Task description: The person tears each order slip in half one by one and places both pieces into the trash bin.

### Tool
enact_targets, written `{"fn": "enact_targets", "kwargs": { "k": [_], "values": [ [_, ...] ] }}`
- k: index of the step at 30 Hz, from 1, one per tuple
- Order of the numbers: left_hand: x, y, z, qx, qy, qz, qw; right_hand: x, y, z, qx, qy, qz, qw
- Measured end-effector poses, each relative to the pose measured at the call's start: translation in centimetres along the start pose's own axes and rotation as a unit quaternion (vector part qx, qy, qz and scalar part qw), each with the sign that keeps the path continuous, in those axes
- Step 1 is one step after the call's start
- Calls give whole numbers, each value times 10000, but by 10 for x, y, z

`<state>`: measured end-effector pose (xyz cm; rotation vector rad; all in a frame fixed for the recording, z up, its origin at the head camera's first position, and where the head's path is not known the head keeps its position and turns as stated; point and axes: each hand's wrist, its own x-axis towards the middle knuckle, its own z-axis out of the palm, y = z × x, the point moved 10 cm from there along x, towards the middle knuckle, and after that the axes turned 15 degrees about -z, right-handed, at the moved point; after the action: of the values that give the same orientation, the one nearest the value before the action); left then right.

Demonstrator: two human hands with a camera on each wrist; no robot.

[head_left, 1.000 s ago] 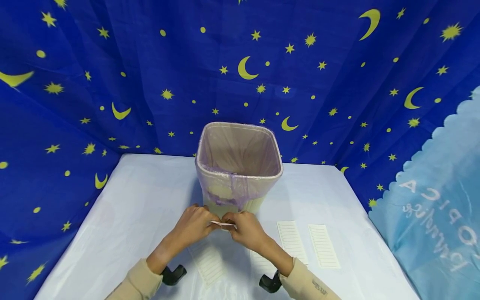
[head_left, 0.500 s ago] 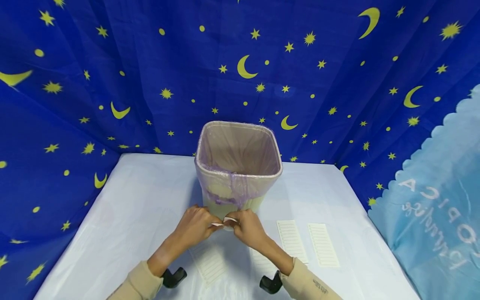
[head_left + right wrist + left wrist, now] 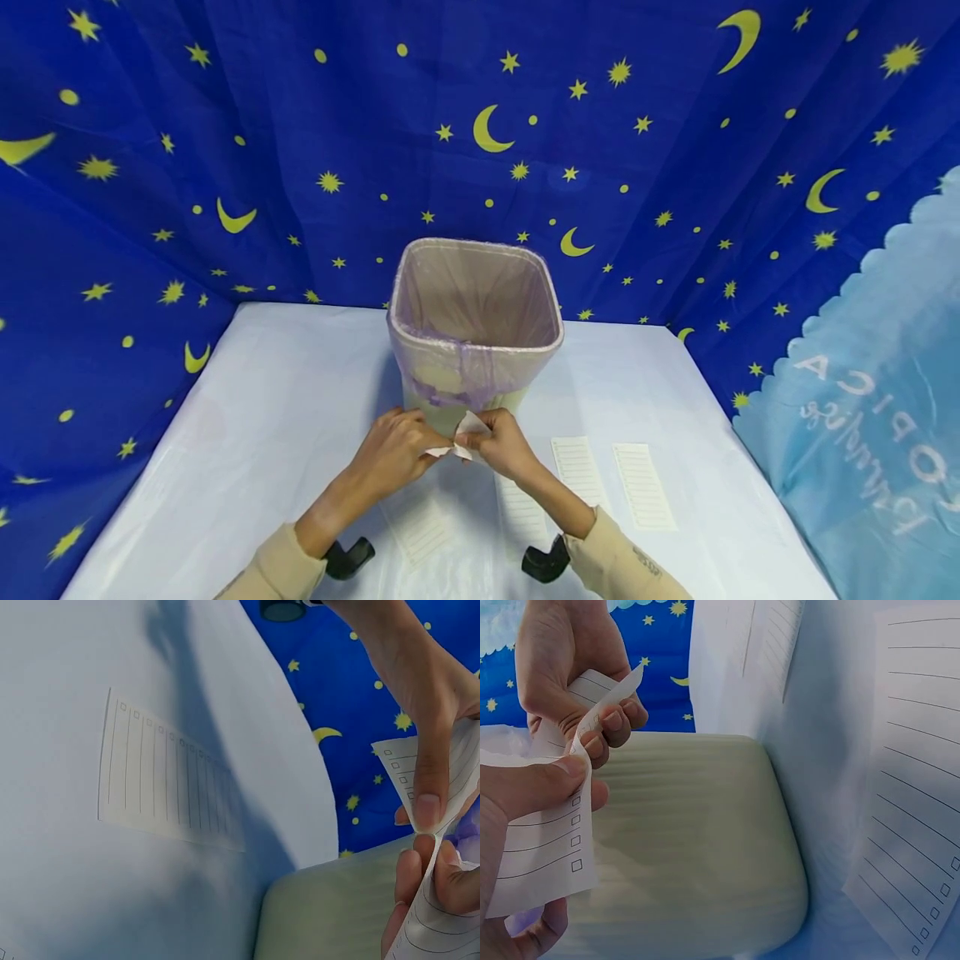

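A lined paper slip [image 3: 474, 423] with small checkboxes is pinched between both hands in front of the bin. My left hand [image 3: 397, 446] holds its left part between thumb and fingers. In the left wrist view the lower end of that paper [image 3: 547, 862] hangs flat below the left thumb. My right hand [image 3: 504, 446] pinches the other part, which is turned up. The paper narrows and twists between the two sets of fingertips, seen in the right wrist view; I cannot tell how far it is torn. Behind the hands stands a pale bin [image 3: 480, 354] with a translucent purple liner.
Several lined slips lie on the white table [image 3: 300, 375]: one slip [image 3: 420, 529] below the left hand, another slip [image 3: 521, 508] under the right forearm, and two slips [image 3: 581, 471] farther right. A starry blue curtain [image 3: 360, 125] encloses the back and sides.
The right hand has turned, lifting its part of the paper upward and twisting it against the left part. The left hand stays nearly in place. The view has shifted slightly.
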<state>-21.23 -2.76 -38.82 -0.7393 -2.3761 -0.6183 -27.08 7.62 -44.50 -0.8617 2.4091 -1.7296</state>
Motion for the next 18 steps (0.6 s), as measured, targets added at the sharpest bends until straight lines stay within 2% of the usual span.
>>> {"fn": "enact_targets", "kwargs": {
  "k": [4,9,13,18],
  "values": [
    [0,3,-1,16,-49,43,10000,0,0,-1,-19,-9,88,10000],
    [1,5,-3,-64,-41,45,10000,-1,5,-6,-126,218,104,9996],
    [1,8,-6,-233,17,108,9997,-3,6,-13,-646,382,-20,9972],
    [2,13,-11,-377,-45,176,9991,-6,-7,-15,-1204,133,-493,9914]
  ]
}}
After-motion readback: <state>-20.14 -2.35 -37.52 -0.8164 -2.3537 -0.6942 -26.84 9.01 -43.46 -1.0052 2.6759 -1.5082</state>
